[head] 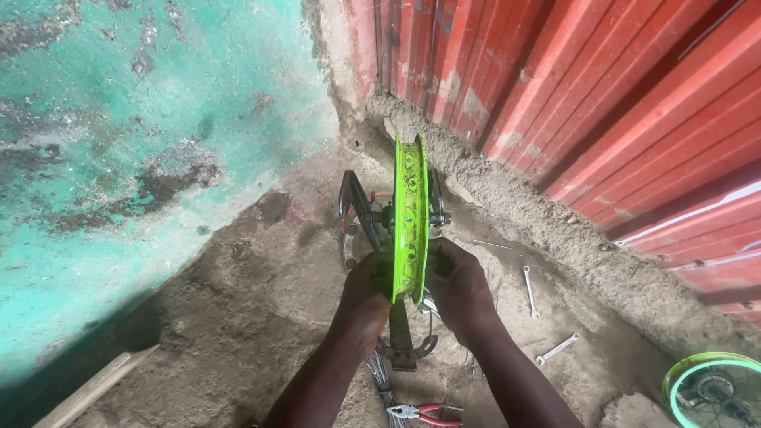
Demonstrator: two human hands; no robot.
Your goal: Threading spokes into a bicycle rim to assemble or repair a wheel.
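Pliers (pixel 418 412) (one), two spanners (pixel 529 291), one rim (pixel 410 218).

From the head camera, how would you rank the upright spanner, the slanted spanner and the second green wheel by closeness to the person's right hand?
1. Upright spanner: on the ground just right of the right hand.
2. Slanted spanner: lower right, a little farther out.
3. Second green wheel: far right, at the picture's bottom corner.

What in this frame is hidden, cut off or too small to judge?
Head view only:
- Fingertips of left hand and right hand: hidden by the green rim.
- Truing stand base: covered by the forearms.
- Second wheel: cut off at the corner.
- Wrenches: sizes too small.
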